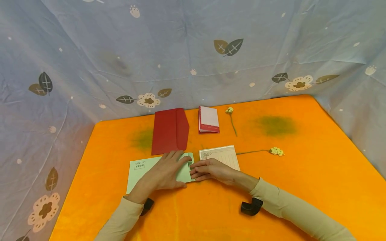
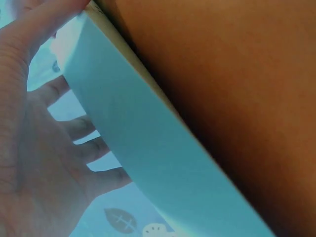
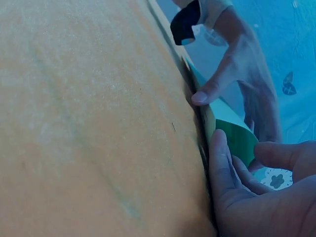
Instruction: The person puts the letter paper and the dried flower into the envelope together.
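Observation:
A pale green envelope [image 1: 137, 174] lies lengthwise near the table's front, printing at its left end. My left hand [image 1: 166, 170] spans its right part, thumb at the near long edge and fingers at the far one, gripping it across its width. In the right wrist view the mouth of the envelope [image 3: 237, 140] bulges apart, dark green inside. My right hand [image 3: 266, 197] is at that mouth, thumb at one side and fingers at the other, fairly straight. Under the right hand in the head view lies a cream lined card [image 1: 226, 157], partly covered.
Behind the green envelope lies a red envelope [image 1: 164, 132], and right of it a small white-and-red folded card [image 1: 209, 117]. A dried yellow flower [image 1: 230, 112] lies beside that card; another dried flower [image 1: 275, 151] lies farther right. Patterned cloth [image 1: 187, 50] walls the orange table [image 1: 286, 194].

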A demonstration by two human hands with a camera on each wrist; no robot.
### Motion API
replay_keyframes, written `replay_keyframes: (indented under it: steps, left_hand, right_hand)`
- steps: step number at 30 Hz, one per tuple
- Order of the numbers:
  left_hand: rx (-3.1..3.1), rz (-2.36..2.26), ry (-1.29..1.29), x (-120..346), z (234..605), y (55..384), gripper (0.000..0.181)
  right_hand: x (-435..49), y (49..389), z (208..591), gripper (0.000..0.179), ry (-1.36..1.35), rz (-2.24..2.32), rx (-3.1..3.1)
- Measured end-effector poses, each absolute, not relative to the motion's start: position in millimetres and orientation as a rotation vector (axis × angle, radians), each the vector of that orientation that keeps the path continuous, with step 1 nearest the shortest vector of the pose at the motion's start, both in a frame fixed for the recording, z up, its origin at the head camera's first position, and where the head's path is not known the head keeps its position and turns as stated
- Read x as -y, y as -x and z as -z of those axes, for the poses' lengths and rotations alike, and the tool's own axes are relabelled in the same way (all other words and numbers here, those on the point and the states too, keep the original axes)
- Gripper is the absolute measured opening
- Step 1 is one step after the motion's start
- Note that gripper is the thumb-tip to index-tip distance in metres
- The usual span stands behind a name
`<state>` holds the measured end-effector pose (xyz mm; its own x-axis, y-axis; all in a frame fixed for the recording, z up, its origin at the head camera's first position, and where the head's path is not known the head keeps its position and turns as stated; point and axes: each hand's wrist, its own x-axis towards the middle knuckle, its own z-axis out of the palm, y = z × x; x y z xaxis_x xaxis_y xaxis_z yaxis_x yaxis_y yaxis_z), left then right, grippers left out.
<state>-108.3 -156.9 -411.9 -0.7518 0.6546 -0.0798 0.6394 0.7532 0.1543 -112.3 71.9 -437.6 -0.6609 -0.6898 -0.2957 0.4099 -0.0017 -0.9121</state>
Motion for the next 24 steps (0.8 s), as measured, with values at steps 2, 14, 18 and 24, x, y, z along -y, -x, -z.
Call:
replay_keyframes:
  steps: [2,14,18,24]
  left_hand:
    - [-2.823,-0.184,-1.046,157,412,108,0.086]
    - [-2.833,-0.176,-1.042,155,413,110,0.087]
    - [-2.833,-0.172,-1.04,155,413,110,0.086]
    - [-2.831,-0.17,-1.046,155,414,110,0.085]
  right_hand:
    - [-72,112,438,0.037,0.286,1.776,-1.486]
    - [-94,121,421,0.043,0.379,1.783,-1.512]
    - [-111,131,409,0.04,0.459,1.735,-1.731]
    - [-142,143,403,0.033,0.598,1.593,-2.118]
